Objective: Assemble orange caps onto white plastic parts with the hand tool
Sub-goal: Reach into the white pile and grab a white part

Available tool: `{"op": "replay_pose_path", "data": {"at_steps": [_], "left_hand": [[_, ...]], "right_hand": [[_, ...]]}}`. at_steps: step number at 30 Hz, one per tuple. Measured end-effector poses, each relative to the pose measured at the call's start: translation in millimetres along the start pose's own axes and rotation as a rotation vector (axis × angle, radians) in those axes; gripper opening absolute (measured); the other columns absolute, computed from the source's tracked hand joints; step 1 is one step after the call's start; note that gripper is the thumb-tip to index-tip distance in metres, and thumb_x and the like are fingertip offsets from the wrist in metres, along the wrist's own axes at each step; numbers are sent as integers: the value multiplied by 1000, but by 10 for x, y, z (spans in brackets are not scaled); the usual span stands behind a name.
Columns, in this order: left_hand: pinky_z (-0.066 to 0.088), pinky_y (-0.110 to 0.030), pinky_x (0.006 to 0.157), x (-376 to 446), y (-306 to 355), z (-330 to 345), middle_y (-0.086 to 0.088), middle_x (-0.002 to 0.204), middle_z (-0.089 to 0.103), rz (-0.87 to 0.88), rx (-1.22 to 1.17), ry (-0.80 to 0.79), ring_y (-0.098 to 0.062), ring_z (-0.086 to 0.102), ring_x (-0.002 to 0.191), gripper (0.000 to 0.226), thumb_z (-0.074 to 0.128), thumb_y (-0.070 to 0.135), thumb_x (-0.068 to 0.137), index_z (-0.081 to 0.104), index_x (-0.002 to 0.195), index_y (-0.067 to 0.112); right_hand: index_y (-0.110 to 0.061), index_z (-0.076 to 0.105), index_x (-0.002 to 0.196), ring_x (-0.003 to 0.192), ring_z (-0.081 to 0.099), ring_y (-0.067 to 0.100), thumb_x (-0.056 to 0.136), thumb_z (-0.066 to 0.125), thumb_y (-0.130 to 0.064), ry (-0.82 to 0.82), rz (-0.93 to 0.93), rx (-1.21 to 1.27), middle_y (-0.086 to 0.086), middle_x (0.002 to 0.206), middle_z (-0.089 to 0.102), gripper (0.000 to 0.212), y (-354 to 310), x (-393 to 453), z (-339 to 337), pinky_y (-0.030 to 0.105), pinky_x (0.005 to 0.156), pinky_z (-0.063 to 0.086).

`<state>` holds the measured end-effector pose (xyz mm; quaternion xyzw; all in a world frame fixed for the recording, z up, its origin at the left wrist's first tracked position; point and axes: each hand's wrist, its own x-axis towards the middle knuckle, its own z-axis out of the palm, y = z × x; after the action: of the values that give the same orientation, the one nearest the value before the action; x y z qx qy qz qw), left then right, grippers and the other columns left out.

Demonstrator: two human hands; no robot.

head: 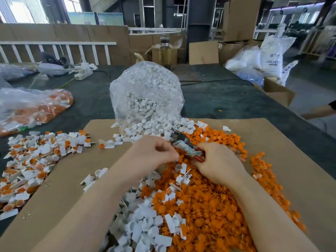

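My right hand (218, 164) grips the red handles of a worn plier-like hand tool (185, 145) whose jaws point up and left. My left hand (154, 153) has its fingers curled beside the tool's jaws; whatever it pinches is hidden by the fingers. Both hands hover over a big heap of loose orange caps (209, 202) mixed with white plastic parts (143, 220) on a brown cardboard sheet (283, 142). A pile of assembled white parts with orange caps (32, 160) lies at the left.
A clear bag of white parts (145, 95) stands open just behind the hands, spilling forward. Another bag with orange and white pieces (31, 108) lies far left. Cardboard boxes (278, 91) and white sacks (271, 57) sit at the right. A person's arm (320, 111) shows at the right edge.
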<state>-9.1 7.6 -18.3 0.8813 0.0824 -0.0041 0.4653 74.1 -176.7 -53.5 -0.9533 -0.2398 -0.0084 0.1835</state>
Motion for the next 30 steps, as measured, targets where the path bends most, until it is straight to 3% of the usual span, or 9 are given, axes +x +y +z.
{"op": "replay_pose_path", "data": {"at_steps": [4,7,11,14,19,21,23,27,30], "left_hand": [[42,-17,67,18,2,281,19,87,63,52,316,58,3,56,78,12,74,46,79,69,84,36],[34,-10,62,25,-36,343,21,85,51,105,369,43,4,49,75,19,72,42,84,69,102,37],[33,-11,60,-6,-19,332,17,86,51,190,399,56,2,50,76,16,75,31,80,61,80,39],[40,-13,62,-9,-15,328,15,88,59,202,387,36,0,55,77,19,76,27,79,59,77,35],[45,-16,65,5,-28,254,16,82,63,93,218,92,2,58,72,12,74,32,84,66,93,33],[49,-17,62,7,-12,194,15,71,66,44,87,109,2,58,60,0,72,32,86,72,87,32],[48,-14,55,5,-1,150,10,67,70,16,-53,128,-3,57,55,7,73,30,86,75,79,29],[52,-36,72,7,44,149,-14,84,73,-53,-361,120,-17,59,66,1,73,20,87,74,86,20],[54,-36,76,28,52,178,-9,73,72,-116,-520,109,-15,66,68,2,70,12,89,71,88,13]], "right_hand": [[-34,58,93,80,60,16,85,64,-47,-10,26,-18,-12,85,58,16,-11,-12,-1,32,63,51],[-35,57,90,78,60,15,85,64,-45,-34,34,-25,-12,81,57,14,-12,-11,-5,31,62,51],[-33,56,86,73,58,15,85,62,-40,-42,50,-38,-10,78,57,9,-16,-13,1,30,56,47],[-33,53,81,71,58,12,85,62,-38,-40,53,3,-10,77,57,11,-27,-23,6,29,54,45],[-30,47,75,69,55,9,87,60,-40,-8,60,61,-10,75,56,20,-19,-23,-17,27,52,38],[-29,48,73,65,54,9,87,61,-37,-1,69,140,-8,74,57,21,-20,-31,-51,26,50,36],[-26,57,78,66,60,15,87,63,-29,-3,67,287,-3,77,63,11,-32,-39,-91,31,52,44],[-24,63,85,65,62,17,86,66,-17,21,41,599,-1,79,67,7,-92,-68,-152,28,59,49],[-25,66,90,65,58,20,88,66,-15,22,12,724,8,83,68,11,-135,-83,-174,44,68,54]]}}
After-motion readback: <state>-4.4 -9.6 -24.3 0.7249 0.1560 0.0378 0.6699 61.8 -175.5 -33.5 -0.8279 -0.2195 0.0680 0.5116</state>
